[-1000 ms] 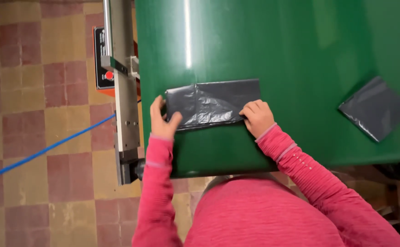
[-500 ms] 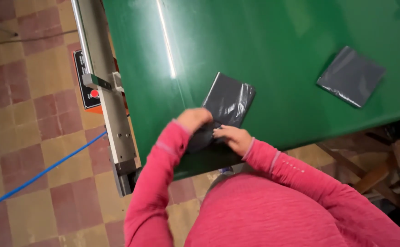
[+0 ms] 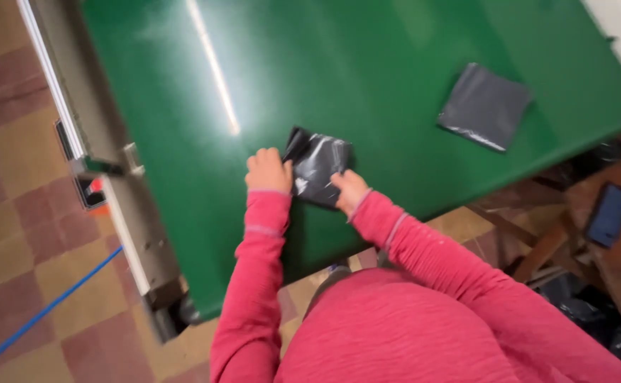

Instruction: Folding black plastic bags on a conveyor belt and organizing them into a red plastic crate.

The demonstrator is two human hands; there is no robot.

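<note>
- Dark grey plastic bag (image 3: 317,167): lying folded into a small, roughly square packet on the green bench (image 3: 367,85), near its front edge, directly before the person.
- Left hand (image 3: 268,170): resting flat against the packet's left edge, fingers pressing down; grip not closing around anything, only touching the bag.
- Right hand (image 3: 349,190): pressing on the packet's lower right corner, fingers bent onto the plastic; grip likewise not clenching, pinning rather than lifting.
- Second folded bag (image 3: 484,105): lying flat, well apart to the right on the same bench, appearing finished and set aside.
- Progress, judging by the lie of things: the folding is looking nearly complete, the bag already sitting compact; only a final flattening or setting aside seems to be remaining.
- Metal rail (image 3: 90,142): running along the bench's left side, above the tiled floor (image 3: 12,248).
- Hard to make out: the number of folds in the packet, the fingertips under glare, and a dark flat object (image 3: 608,213) at the right margin.
</note>
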